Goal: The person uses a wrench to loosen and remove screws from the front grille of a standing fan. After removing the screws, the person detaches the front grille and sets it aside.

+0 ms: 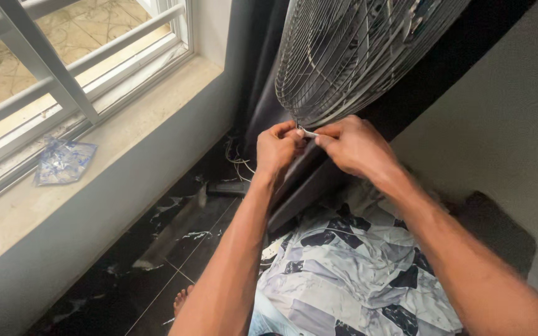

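With both hands pinched on the small clip (308,133) at the fan guard's (344,56) six o'clock rim, the left hand (278,149) should steady while the right hand (356,146) works it gently.

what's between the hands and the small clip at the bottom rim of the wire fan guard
Nothing visible. The left hand and the right hand both pinch the small pale clip at the lower rim of the round grey wire fan guard. The dark curtain hangs behind, not between them.
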